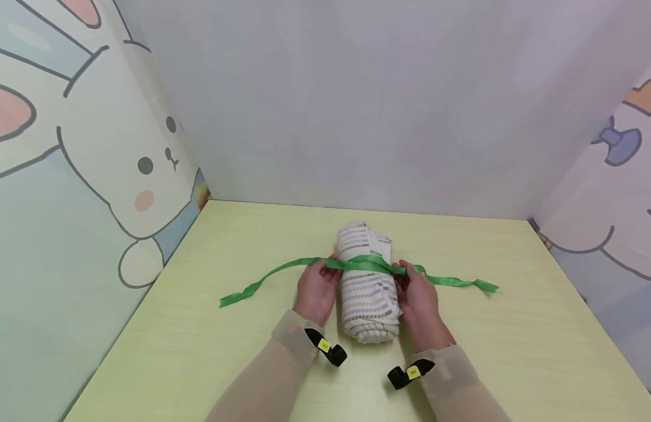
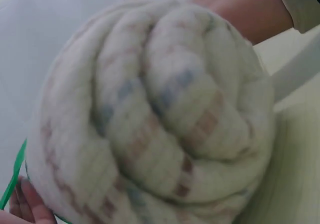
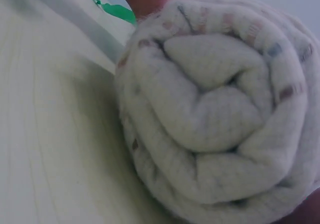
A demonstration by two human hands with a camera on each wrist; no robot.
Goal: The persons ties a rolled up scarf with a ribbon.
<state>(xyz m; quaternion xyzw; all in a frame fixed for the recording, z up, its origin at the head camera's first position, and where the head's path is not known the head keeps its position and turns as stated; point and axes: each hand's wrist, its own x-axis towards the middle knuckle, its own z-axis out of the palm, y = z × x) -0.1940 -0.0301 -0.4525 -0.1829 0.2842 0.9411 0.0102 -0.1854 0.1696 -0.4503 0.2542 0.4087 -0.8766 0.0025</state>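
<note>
The roll (image 1: pixel 369 302) of patterned cloth is lying lengthwise near the middle of the desk (image 1: pixel 167 357), one end pointing toward the person. Its near end is showing a layered spiral in both wrist views, so the rolling is looking finished, and the cloth is holding its shape.

The ribbon (image 1: pixel 365 266) is running across the roll around its middle, with two green strands overlapping on top and drawing together toward the right side. The wrapping is therefore appearing done, as far as the top is showing; the underside is staying hidden. No bow is showing, and whether a knot is forming where the strands are meeting is not possible to tell. Both tails are trailing loose over the desk, the left one reaching farther out, so the fastening is seeming to be what is left.

The left hand (image 1: pixel 316 293) is pinching the ribbon just beside the roll's left side, while the right hand (image 1: pixel 420 299) is pinching it at the right side, its fingers touching or nearly touching the cloth.

Farther out, light sleeves (image 1: pixel 267 375) are covering the forearms, and small black cameras (image 1: pixel 336 355) are sitting at the wrists. Behind the desk a pale wall (image 1: pixel 357 117) is rising, and a cartoon rabbit (image 1: pixel 114 158) is decorating the left side.
</note>
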